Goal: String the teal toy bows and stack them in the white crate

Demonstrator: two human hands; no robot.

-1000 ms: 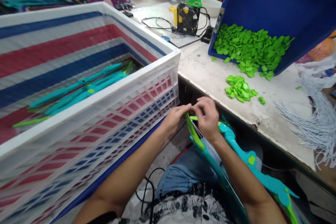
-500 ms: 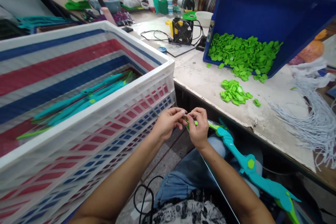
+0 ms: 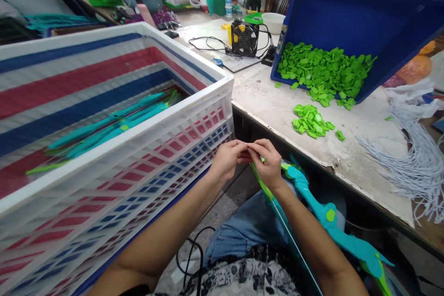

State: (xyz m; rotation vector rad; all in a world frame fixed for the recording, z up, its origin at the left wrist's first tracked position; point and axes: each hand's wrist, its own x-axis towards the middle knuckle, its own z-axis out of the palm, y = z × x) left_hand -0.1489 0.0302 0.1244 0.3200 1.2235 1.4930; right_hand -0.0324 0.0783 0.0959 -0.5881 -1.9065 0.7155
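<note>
My left hand (image 3: 227, 159) and my right hand (image 3: 267, 162) meet fingertip to fingertip in front of the table edge. Both are pinched closed; what lies between the fingertips is too small to make out. Beneath my right hand runs the green tip of a teal and green toy bow (image 3: 329, 215), which rests across my lap. A thin white string (image 3: 294, 245) stretches from near the hands down past my right forearm.
At the left stands a white crate (image 3: 166, 120) with striped lining and teal bows (image 3: 104, 132) inside. A blue bin (image 3: 333, 14) of green pieces, a small green pile (image 3: 310, 121), white cords (image 3: 412, 162) and a black fan (image 3: 244, 38) are on the table.
My fingertips have come closer together and now touch, covering the white string end seen between them before. The bow's green tip shows more below my right hand. The view has shifted slightly.
</note>
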